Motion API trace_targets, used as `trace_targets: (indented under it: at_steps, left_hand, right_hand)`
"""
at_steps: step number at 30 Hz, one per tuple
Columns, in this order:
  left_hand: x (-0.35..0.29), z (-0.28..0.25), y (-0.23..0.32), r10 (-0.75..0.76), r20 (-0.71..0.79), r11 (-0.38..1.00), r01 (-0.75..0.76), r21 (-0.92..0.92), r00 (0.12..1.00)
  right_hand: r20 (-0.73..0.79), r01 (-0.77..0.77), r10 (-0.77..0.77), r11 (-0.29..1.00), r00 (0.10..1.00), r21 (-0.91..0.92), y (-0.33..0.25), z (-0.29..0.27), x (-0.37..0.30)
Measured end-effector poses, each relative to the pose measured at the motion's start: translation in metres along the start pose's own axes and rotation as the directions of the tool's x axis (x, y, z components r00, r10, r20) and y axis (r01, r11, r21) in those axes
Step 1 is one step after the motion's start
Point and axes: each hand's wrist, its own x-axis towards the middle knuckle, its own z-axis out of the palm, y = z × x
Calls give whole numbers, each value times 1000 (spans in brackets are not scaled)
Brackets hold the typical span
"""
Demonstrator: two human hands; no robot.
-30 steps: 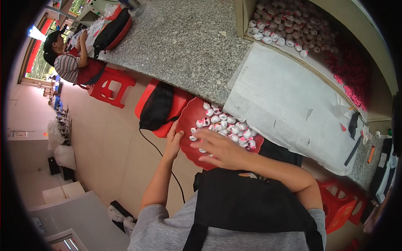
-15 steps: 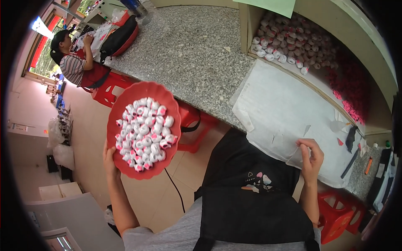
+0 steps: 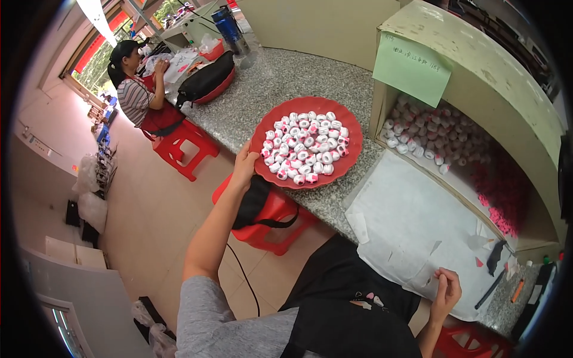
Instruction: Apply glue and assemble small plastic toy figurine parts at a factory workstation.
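My left hand (image 3: 245,162) grips the near left rim of a round red plate (image 3: 351,128) that rests on the grey speckled counter (image 3: 262,95). Several small white and pink pieces (image 3: 304,146) are heaped on the plate. My right hand (image 3: 446,287) rests at the near edge of a white sheet (image 3: 418,232) spread on the counter, fingers curled at the paper's edge. A beige box on its side (image 3: 477,77) behind the sheet holds many more white pieces (image 3: 424,134) and pink bits (image 3: 501,197).
A red stool (image 3: 268,218) with a black bag stands under the counter. Another person (image 3: 140,95) sits on a red stool (image 3: 182,146) at the far left. A black and red bag (image 3: 206,80) and a blue bottle (image 3: 230,24) sit farther along the counter. Pens lie at the right end.
My left hand lifted the plate of pieces from the stool and set it on the counter beside the box. My right hand moved to the sheet's near edge.
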Motion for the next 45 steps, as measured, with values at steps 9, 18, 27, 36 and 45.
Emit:
trace_targets:
  at_steps: [9, 18, 27, 36, 45]
  left_hand:
    - [0, 27, 40, 162, -16, 421, -54, 905, 987]
    - [-30, 94, 51, 414, 187, -12, -200, 980, 891]
    - [-37, 270, 35, 570, 737, 86, -919, 385, 363]
    - [0, 354, 12, 228, 904, 39, -931, 362, 361]
    - [-31, 314, 24, 333, 720, 605, -724, 332, 609]
  right_hand:
    - [-105, 22, -18, 999, 994, 36, 8, -5, 7]
    - [-716, 133, -38, 988, 697, 77, 32, -20, 31]
    - [-457, 10, -8, 1000, 889, 3, 29, -31, 56]
    - [-401, -88, 37, 990, 915, -111, 38, -25, 63]
    - [-369, -237, 157, 954, 916, -183, 46, -28, 64]
